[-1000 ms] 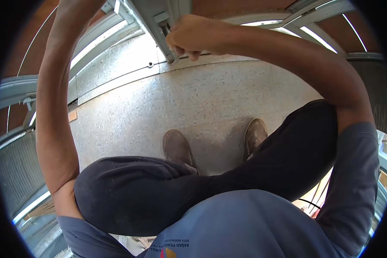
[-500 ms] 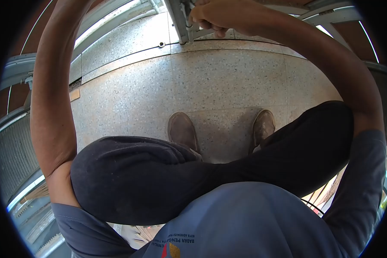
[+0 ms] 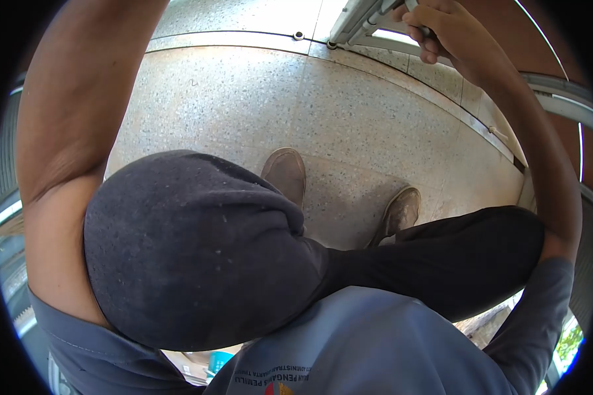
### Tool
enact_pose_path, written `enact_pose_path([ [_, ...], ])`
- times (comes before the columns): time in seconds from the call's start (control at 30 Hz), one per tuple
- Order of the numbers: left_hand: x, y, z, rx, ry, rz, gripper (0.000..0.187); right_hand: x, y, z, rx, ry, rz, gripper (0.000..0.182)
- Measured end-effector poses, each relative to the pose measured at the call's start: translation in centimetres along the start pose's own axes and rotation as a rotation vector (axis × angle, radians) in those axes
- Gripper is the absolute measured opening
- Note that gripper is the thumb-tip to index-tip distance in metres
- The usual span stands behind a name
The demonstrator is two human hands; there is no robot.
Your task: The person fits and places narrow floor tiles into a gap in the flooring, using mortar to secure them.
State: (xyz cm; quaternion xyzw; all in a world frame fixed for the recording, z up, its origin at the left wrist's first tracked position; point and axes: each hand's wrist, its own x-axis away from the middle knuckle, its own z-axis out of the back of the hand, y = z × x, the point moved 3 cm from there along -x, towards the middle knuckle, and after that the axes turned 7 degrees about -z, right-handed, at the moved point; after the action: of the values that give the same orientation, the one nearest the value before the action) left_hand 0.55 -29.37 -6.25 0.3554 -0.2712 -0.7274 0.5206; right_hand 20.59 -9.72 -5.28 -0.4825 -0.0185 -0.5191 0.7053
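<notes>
At the top right, my right hand [image 3: 445,34] has its fingers curled round a thin grey rod-like part beside the metal door frame [image 3: 359,23]; what exactly it is cannot be made out. My left arm [image 3: 85,85] reaches up past the top edge on the left, so its hand is out of view. Both knees are bent in dark trousers [image 3: 184,250], and two brown shoes [image 3: 286,172] rest on the speckled floor [image 3: 230,99].
A metal floor track [image 3: 435,89] curves across the top to the right. A small round fitting [image 3: 298,35] sits near it. Brown panels [image 3: 540,39] stand at the upper right. Something turquoise [image 3: 219,361] shows low behind my left leg.
The view has turned, so the door frame and my right hand now appear farther right. My left arm and knee look larger and closer. The turquoise thing has come into view.
</notes>
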Motion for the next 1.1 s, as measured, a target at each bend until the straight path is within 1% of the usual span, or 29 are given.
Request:
enact_pose_path([
  [0.03, 0.8, -0.1, -0.2, 0.008, 0.003, 0.017, 0.055, -0.4, 0.7, 0.1, -0.064, -0.032, 0.041, 0.026],
  [0.07, 1.5, -0.3, -0.4, 0.012, 0.009, 0.030, 0.055, -0.6, 1.2, -0.1, -0.056, -0.021, 0.066, 0.023],
  [0.1, 2.2, -0.3, -0.5, 0.018, 0.014, 0.041, 0.055, -0.8, 1.7, -0.5, -0.048, -0.012, 0.091, 0.025],
  [0.13, 2.8, -0.5, -0.6, 0.021, 0.019, 0.054, 0.055, -1.0, 1.9, -0.6, -0.042, -0.003, 0.117, 0.031],
  [0.23, 4.4, -0.8, -1.0, 0.039, 0.032, 0.082, 0.055, -0.9, 2.1, -0.5, -0.065, -0.004, 0.066, 0.039],
  [0.33, 5.5, -1.2, -1.3, 0.054, 0.045, 0.102, 0.055, -1.2, 2.4, 0.1, -0.008, -0.050, 0.094, 0.039],
  [0.43, 6.5, -1.6, -1.5, 0.077, 0.058, 0.113, 0.055, -0.9, 2.3, -0.2, -0.045, 0.004, 0.104, 0.028],
  [0.53, 7.4, -1.9, -1.9, 0.099, 0.060, 0.126, 0.055, -0.8, 2.5, 0.0, -0.010, -0.039, 0.079, 0.039],
  [0.63, 8.1, -2.2, -2.2, 0.122, 0.059, 0.136, 0.055, -0.7, 2.2, -0.1, -0.040, -0.040, 0.043, 0.038],
  [0.87, 8.6, -2.7, -2.7, 0.162, 0.052, 0.148, 0.055, -0.9, 1.8, -0.4, -0.004, -0.002, 0.039, 0.037],
  [1.03, 8.6, -2.7, -3.0, 0.161, 0.058, 0.138, 0.055, -2.2, 1.8, 0.2, -0.025, -0.009, 0.077, 0.033],
  [1.1, 8.4, -2.7, -2.8, 0.154, 0.064, 0.136, 0.055, -2.0, 1.3, -0.1, -0.041, 0.015, 0.034, 0.038],
])
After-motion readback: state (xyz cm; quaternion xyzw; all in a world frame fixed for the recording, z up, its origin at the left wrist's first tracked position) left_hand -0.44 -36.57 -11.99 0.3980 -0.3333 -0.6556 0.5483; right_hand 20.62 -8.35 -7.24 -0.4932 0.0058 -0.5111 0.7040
